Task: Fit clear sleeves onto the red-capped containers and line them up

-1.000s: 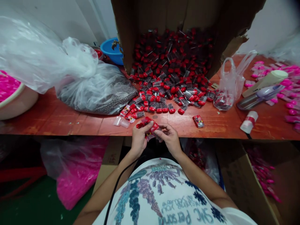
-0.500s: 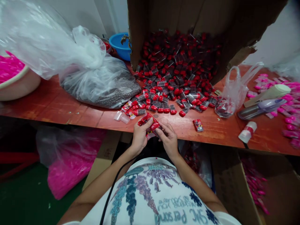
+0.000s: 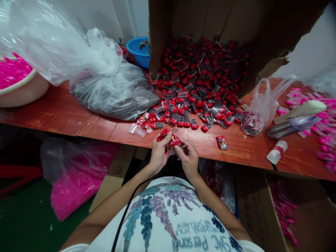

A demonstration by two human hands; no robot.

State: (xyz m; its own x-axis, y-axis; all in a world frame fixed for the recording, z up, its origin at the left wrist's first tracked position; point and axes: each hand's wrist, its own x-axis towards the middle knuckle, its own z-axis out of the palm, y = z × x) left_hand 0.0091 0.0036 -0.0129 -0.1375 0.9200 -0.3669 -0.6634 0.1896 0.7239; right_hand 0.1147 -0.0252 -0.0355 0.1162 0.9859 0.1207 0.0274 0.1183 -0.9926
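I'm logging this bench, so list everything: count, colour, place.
tabletop: one, red, centre
torn cardboard box: one, brown, back
capped clear containers: many, red caps, in and before box
tied plastic bag of dark beads: one, clear, left
round basin of pink pieces: one, cream, far left
round basin: one, blue, behind bag
handled plastic bag: one, clear, right
bottles: two, beige and clear, right
banded cylinder: one, white, right
packaged pieces: many, pink, far right
lone printed packet: one, red, right of hands
plastic cups: two, clear, left of hands
plastic sack of pink pieces: one, clear, below left
open box: one, brown, below right
left hand: one, bare, holding red packaging
right hand: one, bare, beside left
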